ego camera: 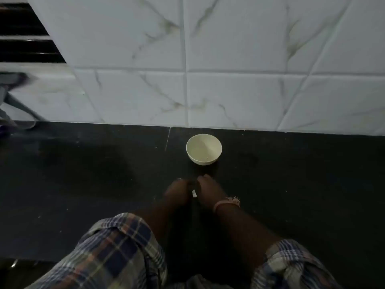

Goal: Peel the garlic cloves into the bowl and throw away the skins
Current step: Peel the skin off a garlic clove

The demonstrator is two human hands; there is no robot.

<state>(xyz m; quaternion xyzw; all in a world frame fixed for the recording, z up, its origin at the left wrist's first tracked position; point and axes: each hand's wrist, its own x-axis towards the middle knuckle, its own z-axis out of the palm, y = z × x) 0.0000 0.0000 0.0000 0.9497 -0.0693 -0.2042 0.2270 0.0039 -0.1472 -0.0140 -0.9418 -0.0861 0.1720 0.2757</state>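
A small pale bowl (pixel 204 149) stands on the dark countertop (pixel 83 184) close to the tiled wall; its inside looks bare. Just in front of it my left hand (pixel 178 191) and my right hand (pixel 209 191) are held close together, fingers curled inward. A small white piece, a garlic clove or its skin (pixel 194 193), shows between the two hands and both seem to pinch it. The dim light hides the fingertips and most of the clove. A pink band sits on my right wrist.
A white marbled tile wall (pixel 229 80) rises right behind the bowl. At far left a dark blurred object (pixel 12 105) rests by the wall under a slatted window (pixel 25 38). Plaid sleeves fill the bottom of the view.
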